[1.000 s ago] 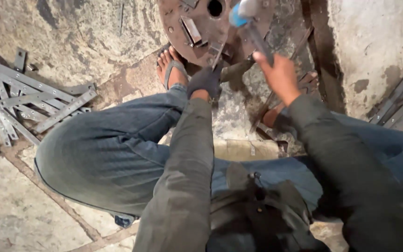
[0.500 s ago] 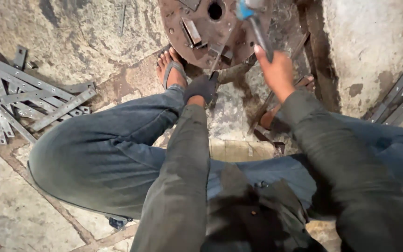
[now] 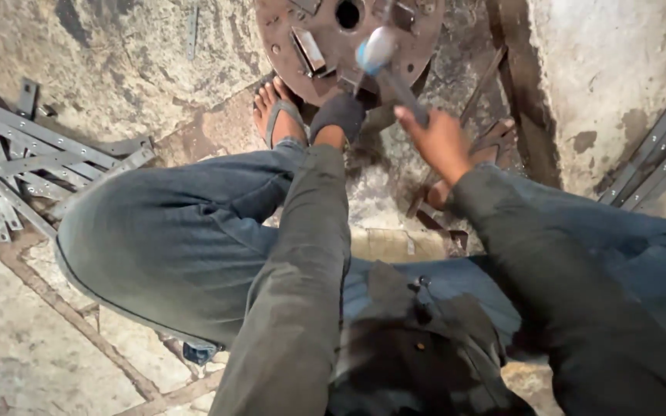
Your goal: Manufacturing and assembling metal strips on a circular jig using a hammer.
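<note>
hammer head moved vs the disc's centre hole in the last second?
Yes. The hammer head dropped from right of the hole to below it, over the disc.

We see a rough, stained concrete floor [image 3: 79, 62]. At the left lies a loose heap of flat grey metal strips [image 3: 17, 166] with punched holes, crossing one another. At the right edge more grey metal bars [image 3: 653, 166] lean side by side against a pale, blotched wall [image 3: 618, 69]. A sandalled foot [image 3: 275, 115] rests on the floor, below blue denim trouser legs [image 3: 186, 231].
</note>
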